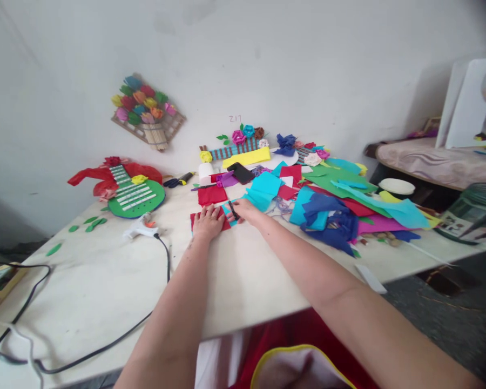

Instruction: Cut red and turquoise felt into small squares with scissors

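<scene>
My left hand lies flat, fingers stretched out, pressing on a red paper sheet on the white table. My right hand is closed around a small dark tool, which looks like scissors, at the right edge of that sheet. A strip of light blue paper shows between the two hands. Another red square lies just beyond my left hand.
A heap of coloured paper sheets covers the table's right side. A white glue gun with a black cable lies left. A green and red craft piece, paper flowers, black phone and wall bouquet are behind.
</scene>
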`<move>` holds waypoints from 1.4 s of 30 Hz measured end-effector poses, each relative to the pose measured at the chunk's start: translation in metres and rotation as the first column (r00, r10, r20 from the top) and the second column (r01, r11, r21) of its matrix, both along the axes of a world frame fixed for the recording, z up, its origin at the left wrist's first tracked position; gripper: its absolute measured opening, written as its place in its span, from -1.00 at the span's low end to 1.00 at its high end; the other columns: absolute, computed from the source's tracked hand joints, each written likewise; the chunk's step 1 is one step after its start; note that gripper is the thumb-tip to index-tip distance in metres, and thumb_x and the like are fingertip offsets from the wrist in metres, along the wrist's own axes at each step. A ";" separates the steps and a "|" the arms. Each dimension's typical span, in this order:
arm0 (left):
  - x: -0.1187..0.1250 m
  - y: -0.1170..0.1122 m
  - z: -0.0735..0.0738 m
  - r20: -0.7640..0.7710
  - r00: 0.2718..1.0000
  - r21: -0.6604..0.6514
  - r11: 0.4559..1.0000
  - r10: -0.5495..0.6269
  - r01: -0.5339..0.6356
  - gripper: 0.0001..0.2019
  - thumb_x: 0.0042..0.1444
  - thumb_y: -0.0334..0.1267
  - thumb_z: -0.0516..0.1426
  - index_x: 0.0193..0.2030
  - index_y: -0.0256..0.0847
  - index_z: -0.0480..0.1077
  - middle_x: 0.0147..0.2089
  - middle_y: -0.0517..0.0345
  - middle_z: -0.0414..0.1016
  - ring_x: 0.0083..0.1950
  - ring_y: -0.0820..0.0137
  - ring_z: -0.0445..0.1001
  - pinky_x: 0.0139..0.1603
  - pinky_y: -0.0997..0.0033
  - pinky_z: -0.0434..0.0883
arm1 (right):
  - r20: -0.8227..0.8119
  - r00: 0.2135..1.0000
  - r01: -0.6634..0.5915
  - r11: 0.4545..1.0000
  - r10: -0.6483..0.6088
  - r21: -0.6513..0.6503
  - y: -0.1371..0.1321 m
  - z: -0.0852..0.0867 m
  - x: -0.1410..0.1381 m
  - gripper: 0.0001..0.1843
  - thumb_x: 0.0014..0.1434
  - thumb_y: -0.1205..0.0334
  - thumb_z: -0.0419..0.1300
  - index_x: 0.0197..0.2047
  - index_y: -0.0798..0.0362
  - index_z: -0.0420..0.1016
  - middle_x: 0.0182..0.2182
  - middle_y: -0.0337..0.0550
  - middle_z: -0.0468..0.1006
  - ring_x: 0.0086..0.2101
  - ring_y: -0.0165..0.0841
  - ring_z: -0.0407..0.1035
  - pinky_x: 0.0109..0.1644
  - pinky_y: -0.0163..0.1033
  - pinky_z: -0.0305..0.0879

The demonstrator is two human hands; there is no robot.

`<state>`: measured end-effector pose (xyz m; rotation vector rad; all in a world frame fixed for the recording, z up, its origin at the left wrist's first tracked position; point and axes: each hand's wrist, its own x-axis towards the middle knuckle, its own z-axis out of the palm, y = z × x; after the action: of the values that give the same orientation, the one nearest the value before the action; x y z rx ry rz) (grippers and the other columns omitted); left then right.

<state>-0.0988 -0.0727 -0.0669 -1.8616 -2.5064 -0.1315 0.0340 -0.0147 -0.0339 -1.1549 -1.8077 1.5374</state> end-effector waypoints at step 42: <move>-0.002 0.001 0.000 0.023 1.000 -0.027 1.000 -0.014 0.015 -0.44 0.20 -0.11 -0.32 0.34 -0.08 -0.06 0.41 0.20 -0.19 0.39 0.20 -0.25 0.29 -0.02 -0.13 | 0.541 0.708 -0.084 0.707 -0.454 0.703 0.012 0.000 0.010 -0.69 0.12 0.14 0.09 -0.16 0.11 0.53 -0.19 0.10 0.54 -0.14 -0.20 0.42 -0.15 -0.26 0.27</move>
<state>-0.1008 -0.0713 -0.0667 -1.8994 -2.5226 -0.1193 0.0444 -0.0027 -0.0342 -1.5414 -2.2955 0.1489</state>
